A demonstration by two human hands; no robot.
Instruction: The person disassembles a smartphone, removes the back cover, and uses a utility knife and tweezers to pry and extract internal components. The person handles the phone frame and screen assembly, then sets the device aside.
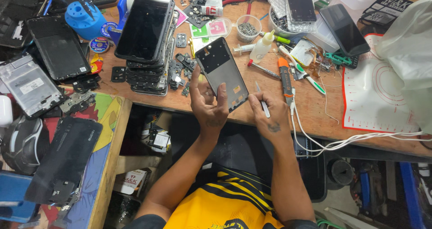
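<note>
The scene is bright and evenly lit from above, with soft, short shadows under the hands and tools on the wooden workbench (310, 107). Pale glare lies on the dark glass of the stacked phones (144, 28) and on the clear plastic bag (407, 44) at the right edge, which is nearly washed out. The centre is sharp, the space under the bench falls into deep shadow, and straight edges bow slightly toward the corners from the wide lens.

White bag (407, 44) cut off at right edge.
</note>
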